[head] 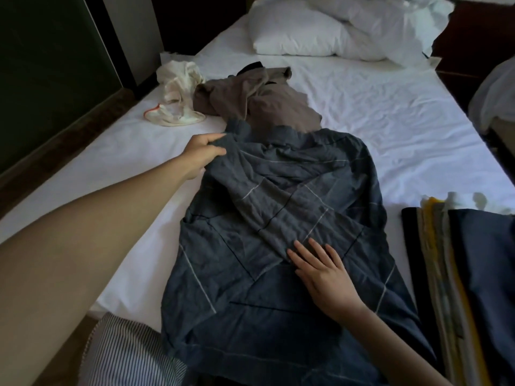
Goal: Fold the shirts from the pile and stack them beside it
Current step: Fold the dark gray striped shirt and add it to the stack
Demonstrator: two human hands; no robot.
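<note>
We are looking down at the bed [390,112], and the checked shirt [278,213] is lying spread along the middle of it, dark blue-grey with thin pale lines, its far end pointing up the mattress and its near end right below us. Our left hand [204,151] is reaching out to the shirt's far left corner and gripping a bunch of the fabric, fingers curled round the cloth. That fabric is running as a crumpled band diagonally across the body of the shirt, down toward our right hand [320,271]. We cannot tell for sure whether the band is a sleeve. The right hand is lying flat on the shirt, fingers straight and a little spread, pressing the cloth onto the mattress just where the band is ending.

Beyond the checked shirt, the brown shirt [259,101] is sitting crumpled, its near edge touching the checked one. Just to its left, touching it, the cream garment [178,84] is lying in a heap near the bed's edge. On our right the stack [451,260] of folded clothes is resting on the sheet near the shirt, dark blue on top, with yellow, grey and pale layers showing at its side. The pillows [301,32] are lying at the head of the bed. A striped cloth [125,355] is showing at the lower left, beside the shirt's near corner.
</note>
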